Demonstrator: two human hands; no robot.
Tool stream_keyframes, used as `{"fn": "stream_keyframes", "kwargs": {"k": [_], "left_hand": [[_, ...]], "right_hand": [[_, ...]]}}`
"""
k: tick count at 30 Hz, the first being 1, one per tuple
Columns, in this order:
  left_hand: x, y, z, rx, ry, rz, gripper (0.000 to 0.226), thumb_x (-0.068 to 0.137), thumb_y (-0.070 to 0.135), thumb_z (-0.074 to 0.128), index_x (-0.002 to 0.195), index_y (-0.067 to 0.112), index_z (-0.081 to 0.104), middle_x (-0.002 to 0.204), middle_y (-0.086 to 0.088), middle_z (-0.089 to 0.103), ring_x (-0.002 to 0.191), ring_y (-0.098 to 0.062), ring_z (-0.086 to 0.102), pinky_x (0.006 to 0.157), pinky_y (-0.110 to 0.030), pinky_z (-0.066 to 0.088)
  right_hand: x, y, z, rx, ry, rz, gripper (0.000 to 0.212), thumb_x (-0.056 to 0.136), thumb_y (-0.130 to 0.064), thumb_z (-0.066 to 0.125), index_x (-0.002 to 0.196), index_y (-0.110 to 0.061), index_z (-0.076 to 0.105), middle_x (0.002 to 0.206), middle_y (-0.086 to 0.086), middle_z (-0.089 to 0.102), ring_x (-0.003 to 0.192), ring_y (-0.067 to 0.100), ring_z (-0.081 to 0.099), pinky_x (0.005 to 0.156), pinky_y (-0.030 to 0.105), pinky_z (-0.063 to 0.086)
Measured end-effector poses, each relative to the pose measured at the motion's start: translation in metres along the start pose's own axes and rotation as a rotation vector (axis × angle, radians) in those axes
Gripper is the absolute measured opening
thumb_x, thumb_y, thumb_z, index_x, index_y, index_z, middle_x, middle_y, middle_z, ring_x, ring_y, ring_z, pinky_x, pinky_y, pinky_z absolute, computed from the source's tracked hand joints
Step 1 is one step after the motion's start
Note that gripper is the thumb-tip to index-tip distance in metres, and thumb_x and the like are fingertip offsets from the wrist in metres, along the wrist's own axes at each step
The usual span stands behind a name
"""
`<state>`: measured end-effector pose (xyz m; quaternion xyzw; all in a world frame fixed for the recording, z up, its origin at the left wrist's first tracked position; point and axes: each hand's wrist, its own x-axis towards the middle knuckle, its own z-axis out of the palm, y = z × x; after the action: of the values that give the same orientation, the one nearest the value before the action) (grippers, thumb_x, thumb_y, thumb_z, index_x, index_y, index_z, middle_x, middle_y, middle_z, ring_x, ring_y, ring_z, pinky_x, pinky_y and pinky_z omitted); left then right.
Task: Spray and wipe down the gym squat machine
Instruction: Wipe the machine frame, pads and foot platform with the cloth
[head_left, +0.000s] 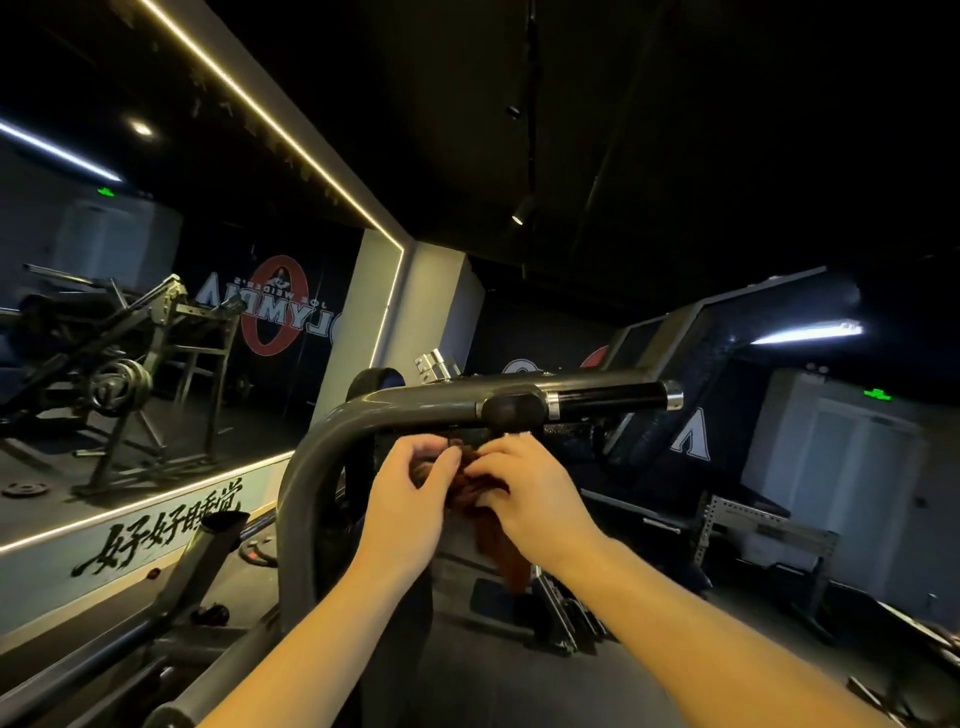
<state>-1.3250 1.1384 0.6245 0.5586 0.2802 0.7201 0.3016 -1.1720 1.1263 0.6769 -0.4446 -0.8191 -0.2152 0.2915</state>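
Squat-machine grey steel tube (415, 408) looked rigid; left hand (410, 504) and right hand (535, 499) fingers pinched the seemingly limp, light rust-brown rag (496, 545).

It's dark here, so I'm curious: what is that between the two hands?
A reddish-brown cloth, gripped by the left hand and right hand; head view.

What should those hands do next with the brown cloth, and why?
Probably lift the dark reddish-brown cloth onto the curved grey metal bar just above: the left hand and right hand both pinch it, bunched, below the bar.
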Motion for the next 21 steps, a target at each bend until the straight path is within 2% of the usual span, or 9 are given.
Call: {"fn": "stream_keyframes", "kwargs": {"k": [2, 5, 8, 10, 12, 14, 17, 19, 21], "left_hand": [[-0.006, -0.002, -0.008, -0.044, -0.022, -0.018, 0.014, 0.099, 0.027, 0.065, 0.112, 0.027, 0.067, 0.103, 0.015, 0.069, 0.100, 0.002, 0.065, 0.088, -0.022, 0.053], [-0.014, 0.008, -0.006, -0.063, -0.135, -0.014, 0.020, 0.098, 0.030, 0.066, 0.118, 0.029, 0.065, 0.107, 0.014, 0.071, 0.102, 0.003, 0.065, 0.084, -0.006, 0.047], [-0.016, 0.012, 0.000, -0.085, -0.203, -0.006, 0.027, 0.096, 0.036, 0.067, 0.123, 0.037, 0.062, 0.116, 0.017, 0.069, 0.110, 0.001, 0.064, 0.087, -0.014, 0.050], [-0.013, 0.009, -0.001, -0.103, -0.156, 0.029, 0.027, 0.097, 0.030, 0.069, 0.122, 0.036, 0.063, 0.115, 0.017, 0.070, 0.112, 0.000, 0.064, 0.093, -0.019, 0.050], [-0.005, 0.005, -0.003, -0.051, -0.072, 0.078, 0.023, 0.097, 0.025, 0.069, 0.118, 0.034, 0.067, 0.112, 0.018, 0.071, 0.110, 0.001, 0.064, 0.092, -0.015, 0.049], [0.010, 0.002, -0.003, -0.020, 0.017, 0.099, 0.020, 0.097, 0.023, 0.069, 0.115, 0.033, 0.068, 0.109, 0.018, 0.071, 0.108, 0.003, 0.063, 0.089, -0.008, 0.047], [0.051, -0.002, 0.000, -0.067, 0.092, 0.046, 0.017, 0.099, 0.022, 0.065, 0.112, 0.033, 0.067, 0.108, 0.014, 0.071, 0.105, 0.000, 0.064, 0.090, -0.015, 0.047], [0.084, -0.002, 0.008, -0.005, 0.024, 0.000, 0.016, 0.100, 0.020, 0.064, 0.111, 0.032, 0.067, 0.108, 0.012, 0.070, 0.104, -0.002, 0.062, 0.092, -0.023, 0.046], [0.114, -0.004, 0.018, 0.049, -0.132, -0.091, 0.015, 0.098, 0.019, 0.067, 0.110, 0.026, 0.071, 0.105, 0.008, 0.072, 0.105, -0.008, 0.064, 0.100, -0.032, 0.047]], "right_hand": [[-0.006, -0.004, -0.007, 0.225, 0.107, 0.192, 0.029, 0.090, -0.014, 0.075, 0.114, -0.030, 0.073, 0.115, -0.019, 0.066, 0.115, 0.002, 0.058, 0.107, 0.031, 0.047], [-0.009, -0.015, -0.013, 0.530, 0.221, 0.379, 0.029, 0.090, -0.013, 0.077, 0.109, -0.034, 0.069, 0.104, -0.014, 0.073, 0.102, -0.001, 0.068, 0.095, 0.030, 0.057], [-0.007, -0.021, -0.015, 0.631, 0.163, 0.372, 0.028, 0.095, -0.011, 0.071, 0.110, -0.035, 0.073, 0.107, -0.014, 0.075, 0.104, 0.002, 0.070, 0.095, 0.033, 0.059], [-0.006, -0.019, -0.018, 0.675, 0.058, 0.331, 0.035, 0.098, -0.007, 0.065, 0.115, -0.036, 0.075, 0.114, -0.019, 0.074, 0.112, 0.000, 0.067, 0.099, 0.031, 0.056], [-0.004, -0.013, -0.020, 0.660, 0.072, 0.335, 0.038, 0.099, -0.004, 0.062, 0.120, -0.034, 0.075, 0.118, -0.020, 0.073, 0.117, -0.001, 0.064, 0.103, 0.030, 0.053], [-0.004, -0.003, -0.017, 0.569, 0.210, 0.418, 0.030, 0.098, -0.008, 0.065, 0.116, -0.030, 0.076, 0.111, -0.017, 0.075, 0.110, -0.003, 0.066, 0.101, 0.030, 0.054], [-0.004, 0.012, -0.006, 0.400, 0.264, 0.591, 0.028, 0.096, -0.022, 0.070, 0.124, -0.028, 0.068, 0.111, -0.016, 0.069, 0.103, -0.001, 0.064, 0.101, 0.032, 0.054], [0.000, 0.018, 0.004, 0.387, 0.138, 0.639, 0.027, 0.096, -0.026, 0.071, 0.123, -0.026, 0.068, 0.108, -0.014, 0.069, 0.101, 0.004, 0.066, 0.091, 0.025, 0.054], [0.007, 0.020, 0.010, 0.338, 0.066, 0.671, 0.018, 0.097, -0.029, 0.070, 0.114, -0.025, 0.071, 0.094, -0.010, 0.071, 0.092, 0.007, 0.068, 0.078, 0.021, 0.053]]}}
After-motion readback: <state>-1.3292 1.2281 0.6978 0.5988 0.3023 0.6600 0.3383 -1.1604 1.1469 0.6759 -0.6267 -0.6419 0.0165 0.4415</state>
